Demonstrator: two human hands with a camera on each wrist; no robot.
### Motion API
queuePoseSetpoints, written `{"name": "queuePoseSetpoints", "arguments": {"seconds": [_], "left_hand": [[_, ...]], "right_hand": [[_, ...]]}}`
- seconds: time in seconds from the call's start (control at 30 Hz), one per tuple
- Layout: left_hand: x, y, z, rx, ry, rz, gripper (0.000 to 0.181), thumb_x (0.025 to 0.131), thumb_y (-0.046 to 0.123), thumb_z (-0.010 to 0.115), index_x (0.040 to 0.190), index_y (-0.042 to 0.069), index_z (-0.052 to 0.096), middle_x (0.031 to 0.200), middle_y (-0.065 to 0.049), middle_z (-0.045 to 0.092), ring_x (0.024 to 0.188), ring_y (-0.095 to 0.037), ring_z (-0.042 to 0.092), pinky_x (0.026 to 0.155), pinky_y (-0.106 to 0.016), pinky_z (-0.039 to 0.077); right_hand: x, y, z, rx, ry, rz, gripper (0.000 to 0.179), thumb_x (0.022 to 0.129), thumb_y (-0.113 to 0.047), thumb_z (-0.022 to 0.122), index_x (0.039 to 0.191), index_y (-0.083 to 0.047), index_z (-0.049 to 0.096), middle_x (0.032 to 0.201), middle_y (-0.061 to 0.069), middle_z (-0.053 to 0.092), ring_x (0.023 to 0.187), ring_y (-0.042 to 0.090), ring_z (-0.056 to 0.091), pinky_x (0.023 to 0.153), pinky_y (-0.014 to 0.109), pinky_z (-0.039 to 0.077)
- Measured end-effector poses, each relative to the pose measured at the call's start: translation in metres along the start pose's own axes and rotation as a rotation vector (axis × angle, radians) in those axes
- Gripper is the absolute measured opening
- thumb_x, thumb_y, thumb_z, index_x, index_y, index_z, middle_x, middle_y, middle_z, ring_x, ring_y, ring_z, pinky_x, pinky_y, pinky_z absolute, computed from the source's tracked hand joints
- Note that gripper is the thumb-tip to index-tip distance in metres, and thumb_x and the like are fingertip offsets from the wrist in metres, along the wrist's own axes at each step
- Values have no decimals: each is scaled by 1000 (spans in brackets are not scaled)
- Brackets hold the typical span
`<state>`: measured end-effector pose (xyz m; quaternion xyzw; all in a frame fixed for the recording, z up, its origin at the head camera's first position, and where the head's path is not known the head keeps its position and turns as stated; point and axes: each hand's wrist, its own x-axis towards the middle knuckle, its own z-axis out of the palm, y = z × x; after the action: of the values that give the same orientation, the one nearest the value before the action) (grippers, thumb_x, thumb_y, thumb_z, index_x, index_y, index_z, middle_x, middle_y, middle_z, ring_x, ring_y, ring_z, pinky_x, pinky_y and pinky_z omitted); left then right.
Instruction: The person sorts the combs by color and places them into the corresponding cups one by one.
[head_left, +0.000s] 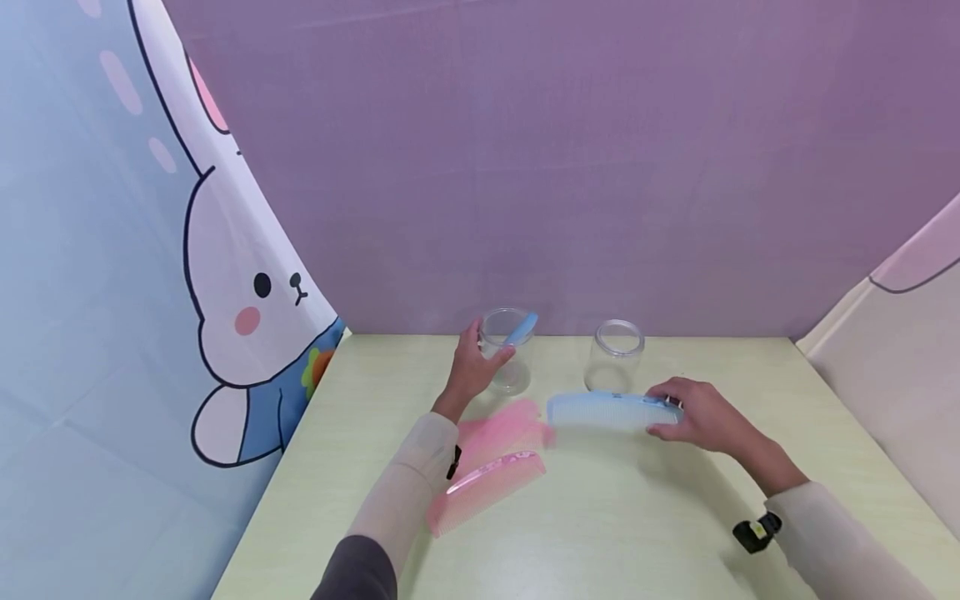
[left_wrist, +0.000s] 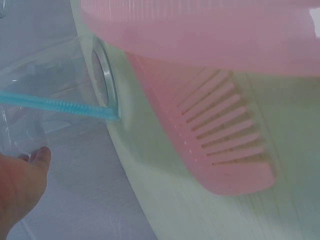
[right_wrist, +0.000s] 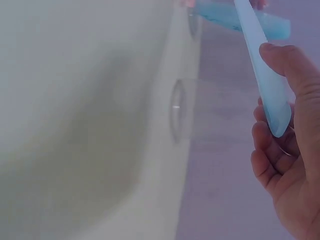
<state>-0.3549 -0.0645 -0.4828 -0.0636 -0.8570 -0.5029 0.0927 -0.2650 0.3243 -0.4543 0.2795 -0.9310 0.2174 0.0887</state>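
Near the back of the table, my left hand (head_left: pixel 471 371) grips a clear jar (head_left: pixel 512 380) from its left side, thumb across the front. A blue comb (head_left: pixel 522 328) leans inside this jar, its end above the rim; the left wrist view shows the comb (left_wrist: pixel 60 105) through the clear wall. My right hand (head_left: pixel 701 415) pinches a second, wide blue comb (head_left: pixel 600 408) by its right end, thumb on one side and fingers on the other. That comb is held level, teeth downward, in front of another clear jar (head_left: pixel 617 362).
Two pink combs lie at the left middle of the table: one nearer comb (head_left: pixel 487 492) and one farther comb (head_left: pixel 506 429), partly overlapped by my left forearm. A purple cloth (head_left: pixel 570 167) hangs right behind the table (head_left: pixel 600 525).
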Motion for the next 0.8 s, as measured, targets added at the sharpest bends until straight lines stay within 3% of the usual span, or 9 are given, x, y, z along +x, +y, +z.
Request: {"name": "queuePoseSetpoints", "arguments": {"seconds": [0.27,0.6,0.8], "left_hand": [[1,-2,2,-4,2,-7,93,90,46,74,160,8,26,156,-18,42,141,-35,45,117,-53,39],[1,-2,2,-14,-4,7,94,90,46,75,160,8,27,156,-18,42,141,-35,45,116,-53,39],[0,-2,1,-5,-2,2,94,90,46,75,160,8,26,157,-17,41,142,-35,45,117,-52,39]], "right_hand": [[24,-5,-16,-24,67,30,44,75,-27,89,108,-3,73,95,8,72,78,16,61,65,29,51],[53,-10,-29,-43,158,1,43,74,-27,88,105,0,73,89,11,71,75,20,62,64,33,50],[72,-22,-39,-60,151,39,45,78,-32,84,107,0,72,94,15,72,78,25,62,65,36,48]]}}
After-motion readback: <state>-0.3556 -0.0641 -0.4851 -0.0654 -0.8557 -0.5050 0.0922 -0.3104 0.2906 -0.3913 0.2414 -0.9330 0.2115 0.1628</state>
